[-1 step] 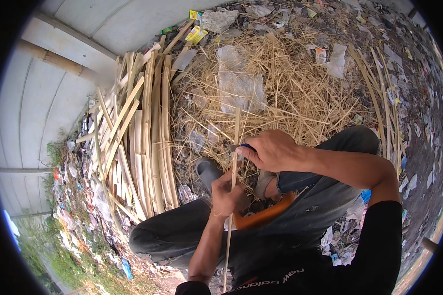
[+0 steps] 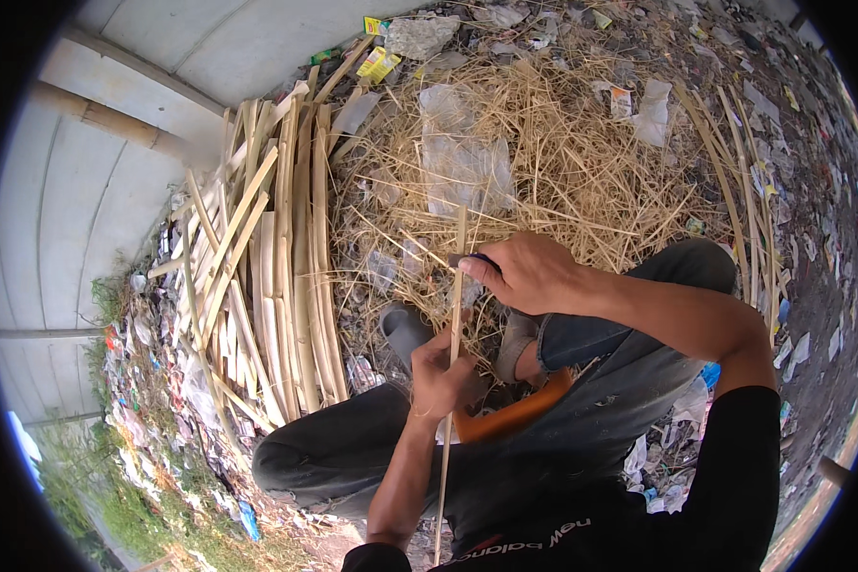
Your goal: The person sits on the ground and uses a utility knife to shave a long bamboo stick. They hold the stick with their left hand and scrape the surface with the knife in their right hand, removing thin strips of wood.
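White lettering [image 2: 529, 541], upside down in view, stood on the front of the black shirt [image 2: 629, 539], beside a small red mark [image 2: 489, 551]. Any print on the yellow packet [image 2: 378, 65] was too small to read.

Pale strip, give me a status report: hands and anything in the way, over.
Left hand closed around pale strip. Right hand gripping dark tool at strip, farther out. Nothing visibly blocking hands; loose shavings on ground beyond.

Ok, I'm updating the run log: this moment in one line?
left hand: grips wooden strip; right hand: holds knife across it; left: piled strips
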Action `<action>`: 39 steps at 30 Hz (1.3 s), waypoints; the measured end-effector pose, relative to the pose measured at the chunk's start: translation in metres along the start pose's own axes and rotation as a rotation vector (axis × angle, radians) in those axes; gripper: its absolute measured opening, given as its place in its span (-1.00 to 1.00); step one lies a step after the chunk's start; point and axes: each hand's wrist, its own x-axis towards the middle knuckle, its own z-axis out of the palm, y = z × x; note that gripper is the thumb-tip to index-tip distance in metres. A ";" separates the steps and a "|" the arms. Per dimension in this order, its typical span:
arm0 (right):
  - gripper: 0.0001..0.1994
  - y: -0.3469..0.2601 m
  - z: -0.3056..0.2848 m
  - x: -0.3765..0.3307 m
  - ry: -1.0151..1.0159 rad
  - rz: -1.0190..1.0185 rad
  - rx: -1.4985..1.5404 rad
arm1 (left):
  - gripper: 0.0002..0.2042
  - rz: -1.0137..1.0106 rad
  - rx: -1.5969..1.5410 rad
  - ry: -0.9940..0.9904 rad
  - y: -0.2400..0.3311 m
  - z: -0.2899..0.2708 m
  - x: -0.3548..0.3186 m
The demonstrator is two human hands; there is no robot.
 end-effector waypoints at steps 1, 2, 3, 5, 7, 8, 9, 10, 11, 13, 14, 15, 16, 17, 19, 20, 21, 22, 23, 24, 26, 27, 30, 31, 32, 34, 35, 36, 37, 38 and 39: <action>-0.42 0.013 -0.008 0.011 0.022 0.066 0.024 | -0.39 0.026 0.004 -0.007 -0.001 0.004 0.004; -0.42 0.014 -0.007 0.009 0.021 0.079 0.044 | -0.39 0.052 0.008 -0.015 -0.001 0.007 0.006; -0.41 0.013 -0.004 0.006 0.020 0.091 0.063 | -0.40 0.016 -0.010 -0.023 0.000 0.006 0.004; -0.40 0.002 0.004 -0.008 -0.036 0.070 -0.026 | -0.42 -0.040 -0.052 -0.039 0.003 0.003 0.004; -0.39 -0.003 0.022 -0.021 -0.097 -0.112 0.027 | -0.40 -0.063 -0.081 -0.040 -0.002 -0.001 0.006; -0.40 -0.006 0.026 -0.021 -0.087 -0.163 0.034 | -0.39 -0.079 -0.091 -0.036 -0.003 -0.004 0.005; -0.41 0.000 0.021 -0.012 -0.050 -0.085 0.037 | -0.41 -0.064 -0.112 -0.033 -0.003 -0.005 0.005; -0.41 0.004 0.005 0.004 -0.020 0.001 0.038 | -0.44 -0.057 -0.141 -0.031 0.003 -0.002 0.004; -0.42 0.008 -0.004 0.011 0.015 0.086 0.038 | -0.46 -0.045 -0.167 -0.031 0.007 0.001 0.005; -0.43 0.007 -0.001 0.003 -0.024 0.042 0.010 | -0.46 -0.085 -0.201 -0.078 0.010 0.001 0.005; -0.43 0.005 0.003 -0.002 -0.042 0.011 -0.007 | -0.45 -0.096 -0.218 -0.097 0.012 0.001 0.007; -0.45 -0.004 0.017 -0.018 -0.046 -0.138 -0.036 | -0.44 -0.098 -0.204 -0.099 0.009 -0.001 0.009; -0.46 -0.018 0.035 -0.025 0.027 -0.217 0.114 | -0.43 -0.110 -0.183 -0.098 0.005 -0.007 0.008; -0.47 -0.015 0.035 -0.024 -0.057 -0.204 0.044 | -0.45 -0.115 -0.173 -0.095 0.002 -0.010 0.006; -0.48 -0.013 0.022 -0.018 -0.142 -0.094 0.002 | -0.55 -0.122 -0.174 -0.091 0.003 -0.006 0.003; -0.48 -0.012 0.005 -0.008 -0.133 -0.008 0.013 | -0.62 -0.111 -0.183 -0.091 0.006 -0.001 0.004; -0.48 -0.012 -0.003 -0.003 -0.123 0.079 0.025 | -0.73 -0.114 -0.209 -0.080 0.003 -0.001 0.005; -0.47 -0.010 0.004 -0.011 -0.142 0.007 0.020 | -0.68 -0.114 -0.203 -0.098 0.001 -0.001 0.008; -0.46 -0.008 0.023 -0.025 -0.159 -0.066 0.016 | -0.63 -0.113 -0.195 -0.116 -0.002 -0.003 0.011; -0.45 -0.007 0.038 -0.030 -0.181 -0.144 0.022 | -0.58 -0.117 -0.181 -0.124 -0.003 -0.006 0.010; -0.35 -0.008 0.031 -0.021 -0.174 -0.072 0.068 | -0.57 -0.110 -0.196 -0.136 -0.003 -0.009 0.008; -0.35 -0.005 0.014 -0.008 -0.131 -0.006 0.059 | -0.65 -0.116 -0.208 -0.133 -0.001 -0.008 0.006; -0.36 0.010 -0.007 0.010 0.014 0.073 -0.003 | -0.93 -0.139 -0.250 -0.106 0.013 0.006 0.006; -0.36 0.009 -0.002 0.005 0.024 0.044 0.006 | -0.87 -0.150 -0.279 -0.124 0.012 0.005 0.007; -0.37 0.006 0.005 -0.002 0.036 0.016 0.020 | -0.71 -0.164 -0.302 -0.141 0.009 0.001 0.006; -0.40 0.001 0.019 -0.013 -0.026 -0.060 -0.036 | -0.46 -0.196 -0.318 -0.154 0.002 -0.005 0.006; -0.41 0.004 0.026 -0.014 -0.032 -0.105 -0.054 | -0.38 -0.215 -0.312 -0.148 0.000 -0.007 0.005; -0.42 0.006 0.031 -0.013 -0.037 -0.150 -0.071 | -0.47 -0.219 -0.312 -0.137 -0.001 -0.007 0.004; -0.43 0.005 0.018 -0.005 -0.017 -0.064 0.020 | -0.55 -0.228 -0.318 -0.131 0.000 -0.007 0.003; -0.43 0.009 0.011 0.002 0.009 -0.027 0.011 | -0.79 -0.216 -0.331 -0.119 0.008 0.001 0.005; -0.43 0.014 0.006 0.008 0.035 0.009 0.002 | -0.94 -0.204 -0.343 -0.106 0.013 0.006 0.006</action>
